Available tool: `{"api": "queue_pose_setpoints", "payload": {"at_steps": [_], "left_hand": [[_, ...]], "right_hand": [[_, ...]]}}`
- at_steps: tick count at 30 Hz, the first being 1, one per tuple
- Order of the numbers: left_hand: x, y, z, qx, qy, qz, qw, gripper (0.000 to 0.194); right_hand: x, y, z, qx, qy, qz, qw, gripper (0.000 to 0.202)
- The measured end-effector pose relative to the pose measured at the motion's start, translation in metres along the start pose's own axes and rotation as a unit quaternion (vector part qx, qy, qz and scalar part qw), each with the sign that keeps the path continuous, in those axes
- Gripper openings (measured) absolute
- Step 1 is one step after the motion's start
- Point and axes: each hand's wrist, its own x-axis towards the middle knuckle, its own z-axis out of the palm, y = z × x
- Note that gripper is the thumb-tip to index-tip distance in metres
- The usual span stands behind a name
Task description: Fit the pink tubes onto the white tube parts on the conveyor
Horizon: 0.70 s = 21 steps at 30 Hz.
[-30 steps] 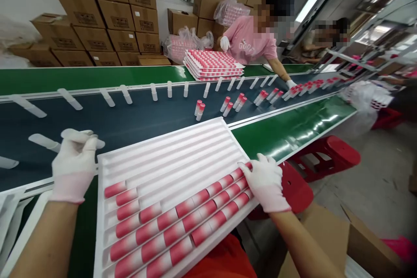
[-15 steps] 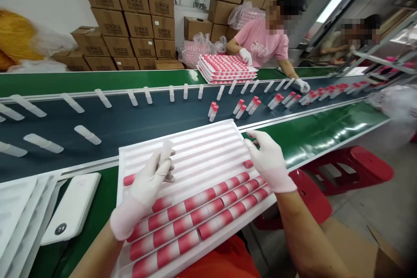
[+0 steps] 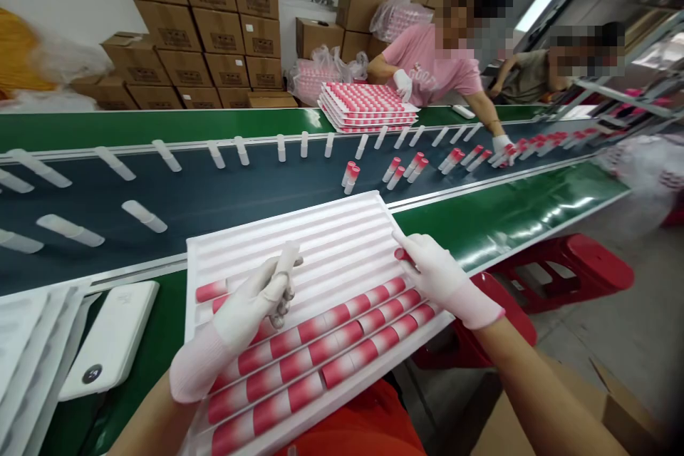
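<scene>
My left hand, in a white glove, is closed around a frosted white tube above the tray's left half. My right hand, gloved too, pinches a red-and-white tube at the tray's right side. The white grooved tray lies tilted in front of me. Its near grooves hold several rows of red-and-white tubes laid end to end. Towards the left edge a tube with a red end lies in a farther groove. Part of the left rows is hidden behind my left hand and wrist.
On the dark conveyor belt stand frosted tubes and red-topped tubes. A white phone-shaped device and stacked white trays lie left. Across the belt, a co-worker reaches near stacked filled trays. Red stools stand right.
My right hand has come inward and closed on the red-and-white tube at the tray's right side. My left hand has moved slightly right and down with its frosted tube. The co-worker's hand reaches farther over the belt.
</scene>
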Motion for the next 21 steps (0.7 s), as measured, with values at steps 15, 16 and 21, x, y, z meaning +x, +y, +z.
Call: {"api": "queue_pose_setpoints", "payload": {"at_steps": [15,16,21], "left_hand": [[-0.003,0.02,0.007,0.257,0.067,0.033,0.963,0.041],[-0.003,0.02,0.005,0.259,0.07,0.028,0.963,0.037],[0.004,0.013,-0.005,0.29,0.088,0.031,0.952,0.036]], "right_hand": [[0.077,-0.116,0.014,0.584,-0.084,-0.068,0.805,0.034],[0.078,-0.116,0.012,0.569,-0.089,-0.071,0.814,0.036],[0.089,-0.126,0.014,0.511,-0.127,-0.017,0.85,0.02]]}}
